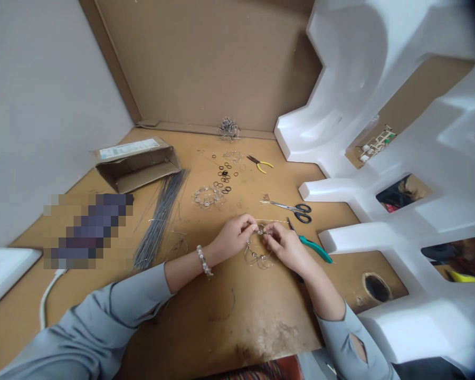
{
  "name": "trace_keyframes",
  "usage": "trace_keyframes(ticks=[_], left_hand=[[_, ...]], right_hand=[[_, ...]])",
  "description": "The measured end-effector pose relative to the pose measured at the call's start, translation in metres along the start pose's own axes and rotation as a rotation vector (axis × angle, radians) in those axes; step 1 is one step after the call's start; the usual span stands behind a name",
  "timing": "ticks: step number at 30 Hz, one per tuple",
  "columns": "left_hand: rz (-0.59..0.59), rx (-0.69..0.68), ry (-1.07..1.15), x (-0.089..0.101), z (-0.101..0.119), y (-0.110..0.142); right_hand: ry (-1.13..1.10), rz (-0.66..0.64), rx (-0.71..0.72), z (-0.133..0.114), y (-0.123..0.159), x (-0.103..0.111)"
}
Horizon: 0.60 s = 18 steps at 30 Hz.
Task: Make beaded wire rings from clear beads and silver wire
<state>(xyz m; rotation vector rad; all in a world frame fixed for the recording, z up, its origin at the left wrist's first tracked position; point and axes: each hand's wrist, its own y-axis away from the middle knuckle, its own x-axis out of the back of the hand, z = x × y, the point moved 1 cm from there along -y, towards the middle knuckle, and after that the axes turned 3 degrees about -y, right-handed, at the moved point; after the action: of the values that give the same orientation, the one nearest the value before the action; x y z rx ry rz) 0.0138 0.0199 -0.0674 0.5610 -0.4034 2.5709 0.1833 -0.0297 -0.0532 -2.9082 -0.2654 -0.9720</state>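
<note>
A loop of thin wire with clear beads [257, 258] hangs between my hands, its lower part close over the table. My left hand [235, 237], with a beaded bracelet on the wrist, pinches the top of the loop from the left. From the right, my right hand [287, 245] grips the same loop between thumb and fingers. The fingertips almost meet, so the exact spot they hold is partly hidden. Beside my right hand lie teal-handled pliers [316, 248], their jaws near its knuckles. Scissors with black handles [296, 208] rest just beyond.
A bundle of grey wires [160, 221] lies at left by an open cardboard box [140, 163]. Farther back are another beaded wire ring [208, 197], several small dark rings [224, 177], yellow-handled pliers [260, 163] and a wire tangle [228, 128]. White moulded foam [344, 237] borders the right side.
</note>
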Motion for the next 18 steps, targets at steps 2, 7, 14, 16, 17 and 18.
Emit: trace_keyframes(ticks=[2, 7, 14, 16, 17, 18], left_hand=[[-0.027, 0.037, 0.111, 0.003, -0.001, -0.004], [-0.221, 0.236, 0.254, 0.016, 0.002, -0.012], [-0.36, 0.334, 0.202, 0.024, 0.011, -0.011], [-0.358, 0.314, 0.147, 0.023, 0.011, -0.009], [-0.353, 0.288, 0.107, 0.022, 0.01, -0.008], [-0.347, 0.253, 0.062, 0.022, 0.01, -0.007]], right_hand=[[-0.032, -0.011, 0.002, 0.001, 0.0, -0.001], [-0.038, -0.015, -0.007, 0.002, 0.0, -0.001], [0.032, 0.003, 0.013, -0.001, -0.001, 0.0], [0.059, 0.016, 0.01, -0.002, -0.001, 0.0], [0.071, 0.02, 0.009, -0.002, -0.001, 0.0], [0.082, 0.024, 0.007, -0.003, -0.001, 0.0]])
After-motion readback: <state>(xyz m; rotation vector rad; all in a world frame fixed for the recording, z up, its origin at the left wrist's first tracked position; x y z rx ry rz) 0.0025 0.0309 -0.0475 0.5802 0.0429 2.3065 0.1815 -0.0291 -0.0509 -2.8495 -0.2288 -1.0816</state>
